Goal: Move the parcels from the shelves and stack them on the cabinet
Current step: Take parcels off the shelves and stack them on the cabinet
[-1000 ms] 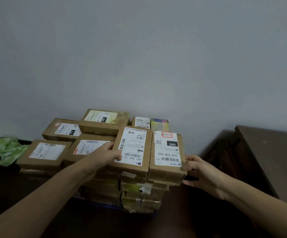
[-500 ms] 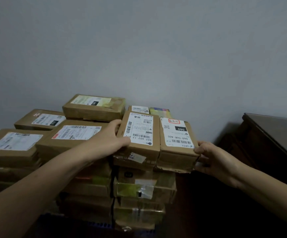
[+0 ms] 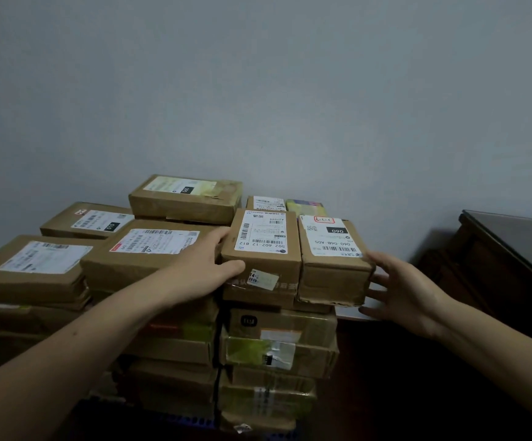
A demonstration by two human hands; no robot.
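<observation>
Two small brown parcels sit side by side on top of a tall stack of parcels point(image 3: 277, 342) against a grey wall. The left hand point(image 3: 204, 265) grips the left parcel point(image 3: 261, 249) at its corner, with the thumb across the front. The right hand point(image 3: 407, 291) has its fingers spread, their tips touching the side of the right parcel point(image 3: 331, 249). Dark wooden furniture point(image 3: 512, 249) stands to the right.

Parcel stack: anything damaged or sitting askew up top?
Yes. The 060 parcel, beside the right hand, has a torn, ragged bottom front edge and overhangs the boxes beneath on the right. The left hand grips the 502 parcel, which looks intact.
</observation>
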